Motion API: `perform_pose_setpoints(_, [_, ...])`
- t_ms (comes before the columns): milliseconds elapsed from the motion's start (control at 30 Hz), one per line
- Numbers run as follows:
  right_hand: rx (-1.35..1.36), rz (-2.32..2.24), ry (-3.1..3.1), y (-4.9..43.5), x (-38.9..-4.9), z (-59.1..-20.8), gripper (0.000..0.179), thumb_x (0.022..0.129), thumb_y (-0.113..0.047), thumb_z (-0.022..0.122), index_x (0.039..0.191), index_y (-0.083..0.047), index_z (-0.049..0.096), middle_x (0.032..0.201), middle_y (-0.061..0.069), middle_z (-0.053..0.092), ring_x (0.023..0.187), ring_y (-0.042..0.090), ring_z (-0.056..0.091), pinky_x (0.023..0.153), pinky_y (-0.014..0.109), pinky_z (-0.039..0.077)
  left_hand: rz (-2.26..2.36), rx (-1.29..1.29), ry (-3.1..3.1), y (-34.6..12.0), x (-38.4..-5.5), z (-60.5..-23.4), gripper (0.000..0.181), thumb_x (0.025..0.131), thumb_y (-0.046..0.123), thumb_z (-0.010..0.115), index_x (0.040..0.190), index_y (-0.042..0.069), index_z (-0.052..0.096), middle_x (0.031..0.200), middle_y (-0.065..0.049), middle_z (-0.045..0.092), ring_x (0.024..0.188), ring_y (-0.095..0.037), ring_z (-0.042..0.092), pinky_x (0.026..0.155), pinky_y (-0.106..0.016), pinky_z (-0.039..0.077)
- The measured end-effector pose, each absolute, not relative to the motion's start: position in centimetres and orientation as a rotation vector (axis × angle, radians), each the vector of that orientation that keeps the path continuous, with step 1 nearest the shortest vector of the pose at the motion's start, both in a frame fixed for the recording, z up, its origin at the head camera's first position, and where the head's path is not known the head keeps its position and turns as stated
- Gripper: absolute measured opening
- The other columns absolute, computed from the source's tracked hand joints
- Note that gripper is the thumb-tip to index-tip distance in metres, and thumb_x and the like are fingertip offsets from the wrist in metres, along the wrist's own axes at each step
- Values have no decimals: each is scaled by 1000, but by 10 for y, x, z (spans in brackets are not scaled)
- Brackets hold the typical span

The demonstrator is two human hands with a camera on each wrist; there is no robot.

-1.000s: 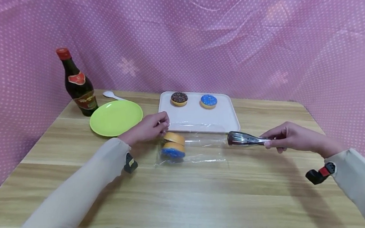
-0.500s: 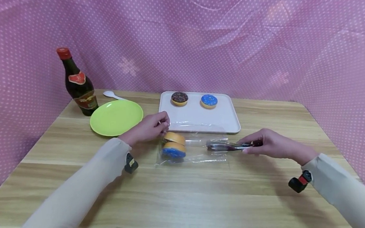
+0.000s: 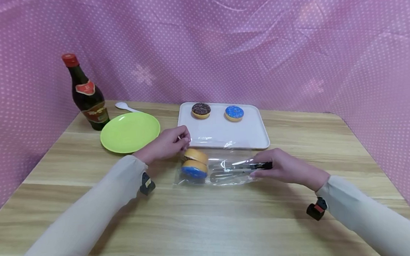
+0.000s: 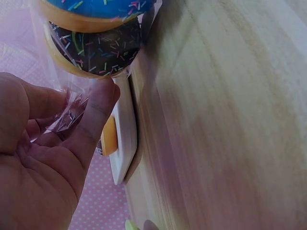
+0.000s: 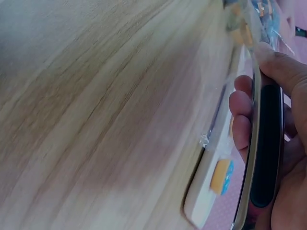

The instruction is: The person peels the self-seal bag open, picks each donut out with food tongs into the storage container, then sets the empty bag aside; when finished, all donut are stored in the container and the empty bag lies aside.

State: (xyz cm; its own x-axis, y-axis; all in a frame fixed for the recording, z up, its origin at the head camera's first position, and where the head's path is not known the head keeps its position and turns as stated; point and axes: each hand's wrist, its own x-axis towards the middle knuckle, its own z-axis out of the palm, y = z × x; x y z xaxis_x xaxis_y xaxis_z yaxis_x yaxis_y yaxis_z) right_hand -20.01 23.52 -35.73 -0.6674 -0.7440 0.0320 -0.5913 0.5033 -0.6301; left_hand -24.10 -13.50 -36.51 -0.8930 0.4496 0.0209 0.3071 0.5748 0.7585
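A clear plastic bag [image 3: 237, 156] lies in front of the tray with two donuts in its left end. One donut with blue icing [image 3: 194, 171] leans against a chocolate-iced donut [image 3: 196, 156]; coloured sprinkles dot both in the left wrist view. My left hand [image 3: 168, 143] pinches a crumpled end of the bag between thumb and fingers, right beside the donuts. In my right hand [image 3: 288, 169] is a pair of metal tongs [image 3: 230, 172] with a black grip [image 5: 266, 143]. The tongs' head is inside the bag's right end, a short way from the donuts.
Behind the bag, a white tray [image 3: 227, 134] bears a chocolate donut [image 3: 201, 110] and a blue donut [image 3: 234, 113]. At left are a green plate [image 3: 129, 132], a white spoon [image 3: 125, 106] and a tall dark bottle [image 3: 88, 97]. A pink dotted cloth [image 3: 256, 39] hangs behind the table.
My right hand has moved left with the tongs, from beyond the bag's right end to where their head is inside it. My left hand has stayed at the bag.
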Motion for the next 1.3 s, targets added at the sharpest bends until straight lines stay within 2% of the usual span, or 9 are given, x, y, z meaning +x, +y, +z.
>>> perform_pose_setpoints(133, [-1151,-875,2527,229,-198,-357,4,96,-20,77,95,-19,73,84,-8,66,69,2,53,60,21,48,1197,635,2642,-135,-242,-365,12,107,7,50,97,4,56,90,-10,65,82,-17,62,72,-27,51])
perform_pose_setpoints(233, [-1174,-854,2534,225,-196,-356,17,95,-19,77,112,-16,77,94,-6,72,73,2,56,63,21,51,1189,634,2652,-135,-242,-366,13,107,7,50,96,5,56,88,-9,65,81,-17,61,72,-27,51])
perform_pose_setpoints(333, [-1197,-824,2520,223,-194,-354,36,95,-14,77,130,-10,72,108,0,76,76,1,58,66,21,54,1186,640,2656,-135,-242,-366,14,108,7,49,96,5,56,87,-8,65,80,-16,60,71,-27,50])
perform_pose_setpoints(400, [-1204,-797,2512,222,-193,-353,42,94,-11,77,135,-9,69,111,2,76,77,1,57,67,21,53,1188,646,2655,-135,-242,-366,14,108,7,49,95,5,56,86,-8,64,79,-16,60,71,-26,50])
perform_pose_setpoints(667, [-1175,-737,2556,223,-189,-354,37,93,-12,78,130,-8,71,105,-2,76,75,0,57,66,21,53,1193,650,2654,-135,-243,-368,14,108,5,49,96,4,55,86,-10,65,81,-17,60,71,-26,50])
perform_pose_setpoints(833, [-1216,-719,2594,222,-187,-352,41,94,-17,79,133,-11,71,118,1,77,87,4,61,73,22,55,1189,633,2649,-135,-241,-366,13,108,5,49,97,3,55,89,-11,65,82,-18,61,71,-27,51])
perform_pose_setpoints(900, [-1244,-714,2598,221,-186,-351,42,93,-20,80,134,-12,71,117,0,78,88,5,62,75,25,57,1187,629,2649,-135,-241,-366,13,108,6,48,98,4,56,90,-11,65,81,-18,61,71,-27,51])
perform_pose_setpoints(1067, [-1252,-704,2577,219,-185,-348,43,94,-28,79,134,-15,71,109,-6,77,81,2,59,69,23,55,1188,636,2648,-135,-241,-366,14,109,6,48,98,3,56,86,-9,64,79,-17,61,70,-28,53])
perform_pose_setpoints(1300, [-1314,-681,2580,217,-184,-349,44,95,-27,77,138,-15,69,112,-1,77,79,0,58,67,19,54,1219,645,2612,-137,-240,-367,15,109,5,45,97,2,54,82,-10,62,74,-15,59,65,-25,53])
